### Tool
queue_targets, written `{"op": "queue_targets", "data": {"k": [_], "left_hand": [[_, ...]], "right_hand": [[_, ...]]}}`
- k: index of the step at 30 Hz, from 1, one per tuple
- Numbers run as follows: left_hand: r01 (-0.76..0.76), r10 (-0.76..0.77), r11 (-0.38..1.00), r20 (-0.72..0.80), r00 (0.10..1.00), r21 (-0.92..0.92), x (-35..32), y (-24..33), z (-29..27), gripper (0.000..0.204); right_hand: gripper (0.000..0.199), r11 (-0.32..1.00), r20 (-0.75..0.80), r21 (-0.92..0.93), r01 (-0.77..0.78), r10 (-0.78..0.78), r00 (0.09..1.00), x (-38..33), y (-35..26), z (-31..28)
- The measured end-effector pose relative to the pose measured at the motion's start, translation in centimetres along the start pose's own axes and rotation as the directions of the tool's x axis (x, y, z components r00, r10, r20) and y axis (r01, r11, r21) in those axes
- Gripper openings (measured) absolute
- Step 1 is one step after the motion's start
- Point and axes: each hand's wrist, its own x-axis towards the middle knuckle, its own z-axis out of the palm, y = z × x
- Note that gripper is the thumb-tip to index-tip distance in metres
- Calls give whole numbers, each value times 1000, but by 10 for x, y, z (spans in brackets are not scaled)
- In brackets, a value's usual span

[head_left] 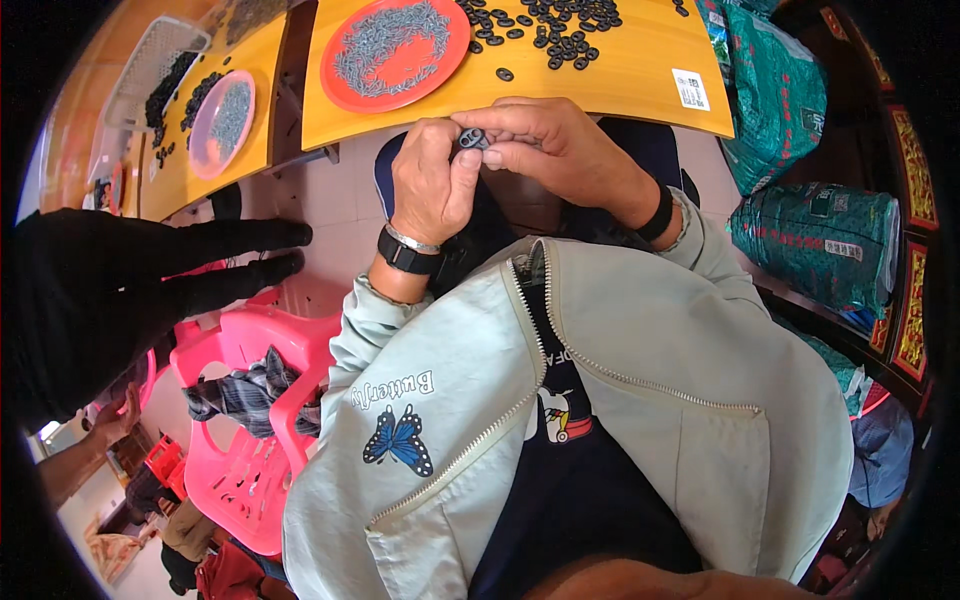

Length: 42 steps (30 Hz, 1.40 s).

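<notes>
My left hand (pixel 432 182) is closed, its thumb and forefinger pinching a small dark oval piece with two holes (pixel 471 139) just off the table's near edge. From the right, my right hand (pixel 565 148) meets it, thumb and forefinger closed on the same oval piece. Something greyish shows among the right fingers, too hidden to name. Beyond my hands, a red plate (pixel 342 92) holds many small grey screw-like pieces (pixel 415 32). Many black oval pieces with holes (pixel 568 42) lie loose on the yellow table (pixel 630 90) to the right of the plate.
Another yellow table at left bears a pink plate (pixel 199 150) of grey pieces and a white basket (pixel 150 60). A person in black trousers (pixel 150 285) stands there. A pink chair (pixel 240 480) with a plaid cloth (pixel 250 395) is beside me. Green sacks (pixel 815 240) stand at right.
</notes>
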Motion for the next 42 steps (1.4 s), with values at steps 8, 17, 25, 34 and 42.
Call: {"op": "queue_targets", "data": {"k": [8,17,25,34,42], "left_hand": [[245,-238,954,59,969,-172,0,5,6,16],[555,-468,624,306,829,-549,-1,3,7,14],[585,-490,611,326,808,-533,-1,3,6,13],[592,-495,608,330,804,-529,-1,2,4,12],[595,-488,654,340,804,-468,0,5,2,10]], "right_hand": [[35,949,-18,217,-228,238,971,-2,1,1],[29,952,-83,261,-160,187,979,-1,9,6],[26,943,-73,281,-178,206,976,-2,10,6],[23,922,-77,329,-204,242,967,-2,12,7],[24,945,-80,264,-195,223,972,-2,11,6]]}}
